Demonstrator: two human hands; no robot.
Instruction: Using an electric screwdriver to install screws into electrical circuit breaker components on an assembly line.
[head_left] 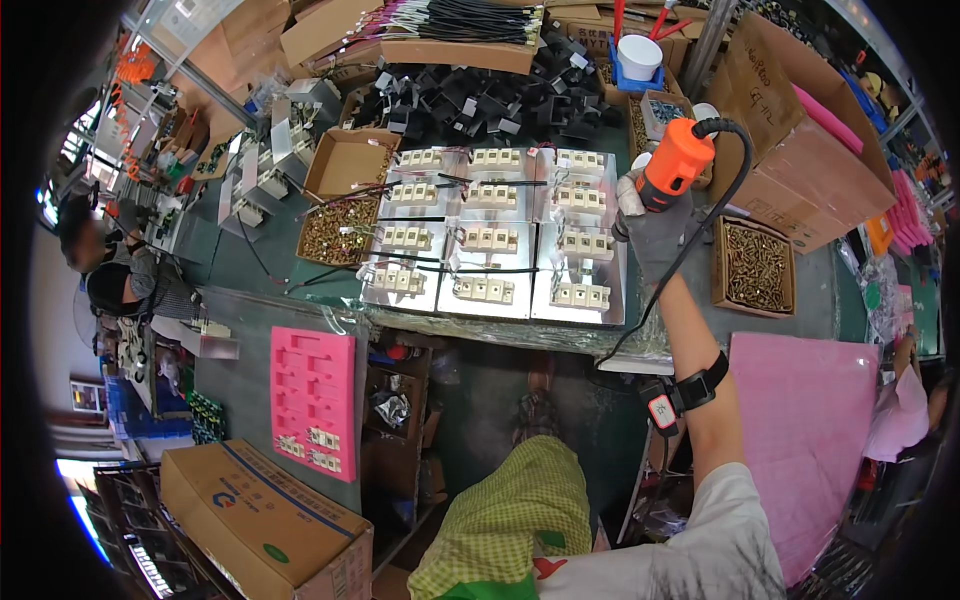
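My right hand, in a grey glove, is wrapped round an orange and black corded electric screwdriver at the right of the bench. A black cable runs from its top down past my forearm. Just left of the hand lie rows of silver metal plates carrying cream terminal blocks. Black wires stretch across some of these plates. The screwdriver's tip is hidden by the glove. My left hand is out of sight.
Left of the plates is a box of small brass-coloured screws; right of my hand, another screw box. Black plastic parts heap behind. A pink foam tray holds several terminal blocks. A large carton stands right; a person works far left.
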